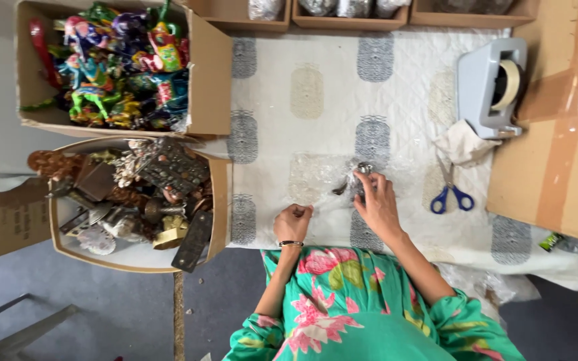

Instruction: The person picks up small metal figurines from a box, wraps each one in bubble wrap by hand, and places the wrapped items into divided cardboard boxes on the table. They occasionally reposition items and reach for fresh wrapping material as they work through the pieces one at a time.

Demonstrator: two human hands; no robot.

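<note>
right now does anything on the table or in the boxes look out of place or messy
Nothing is spilled or broken. The lower cardboard box is crammed with metal pieces, and one dark flat bar tips out over its front rim. The blue-handled scissors lie open beside a crumpled cloth.

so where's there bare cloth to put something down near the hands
Bare cloth lies between the box of colourful toys and the tape dispenser, above both hands. Crowded: the right hand presses a small metal piece on clear wrap; scissors lie beside it. The left hand sits at the near edge.
</note>
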